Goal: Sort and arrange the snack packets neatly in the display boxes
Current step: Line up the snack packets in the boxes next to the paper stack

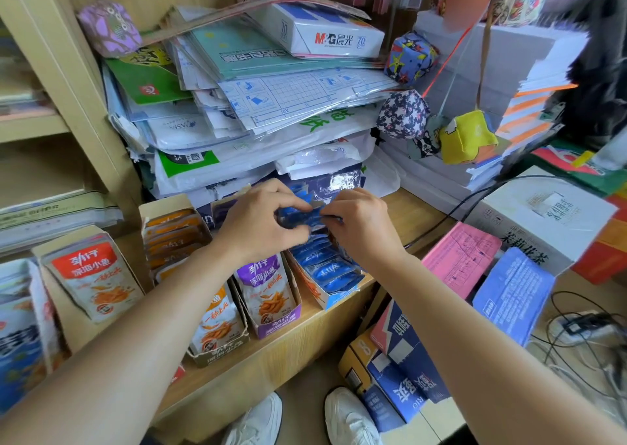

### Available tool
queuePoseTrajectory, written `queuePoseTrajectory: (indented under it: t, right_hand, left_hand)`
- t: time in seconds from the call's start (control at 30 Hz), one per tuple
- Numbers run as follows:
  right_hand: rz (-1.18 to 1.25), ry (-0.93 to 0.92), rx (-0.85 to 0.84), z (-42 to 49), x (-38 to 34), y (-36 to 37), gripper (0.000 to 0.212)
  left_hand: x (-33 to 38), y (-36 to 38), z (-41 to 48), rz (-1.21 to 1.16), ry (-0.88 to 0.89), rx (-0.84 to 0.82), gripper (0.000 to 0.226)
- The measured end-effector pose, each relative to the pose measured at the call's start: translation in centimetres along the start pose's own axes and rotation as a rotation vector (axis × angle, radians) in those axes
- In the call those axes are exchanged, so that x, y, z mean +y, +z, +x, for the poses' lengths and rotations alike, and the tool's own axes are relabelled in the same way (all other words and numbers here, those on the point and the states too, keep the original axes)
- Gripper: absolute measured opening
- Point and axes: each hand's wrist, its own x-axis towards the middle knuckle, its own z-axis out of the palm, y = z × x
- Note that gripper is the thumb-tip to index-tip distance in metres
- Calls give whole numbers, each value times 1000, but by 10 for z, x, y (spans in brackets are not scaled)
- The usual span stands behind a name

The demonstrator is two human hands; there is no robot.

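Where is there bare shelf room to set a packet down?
Bare wooden shelf lies right of the blue-packet cardboard display box, bordered by white paper stacks and a black cable. Leftward, the other display boxes stand side by side: crowded.

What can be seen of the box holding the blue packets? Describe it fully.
The blue-packet box is open-topped cardboard, pale with orange print on its side. Glossy blue packets stand in a leaning row inside. It sits on the wooden shelf, beside the purple box. The left hand and right hand pinch a loose packet above its rear.
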Motion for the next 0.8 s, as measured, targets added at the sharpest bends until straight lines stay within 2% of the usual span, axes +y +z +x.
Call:
queuePoseTrajectory:
  t: [0.1, 0.2, 0.3, 0.43, 0.6, 0.67, 0.8]
  right_hand:
    - [151, 123, 8, 0, -2, -9, 24]
    - [272, 183, -3, -9, 1, -25, 30]
    - [207, 130, -64, -27, 14, -38, 24]
    - [85, 53, -346, -53, 29, -39, 36]
    - [-96, -25, -402, -58, 30, -28, 46]
    - [-136, -64, -375, -55, 30, -25, 42]
    - [-130, -146, -294, -54, 29, -16, 15]
  left_hand:
    - [3, 3, -1, 124, 83, 81, 33]
    - [3, 7, 0, 184, 134, 163, 18]
    - [2, 11, 0, 202, 142, 193, 11]
    - [0, 13, 0, 172, 156, 173, 10]
    - [0, 15, 0, 169, 156, 159, 9]
    - [1, 15, -1, 166, 154, 154, 9]
    - [-1, 15, -3, 168, 146, 136, 8]
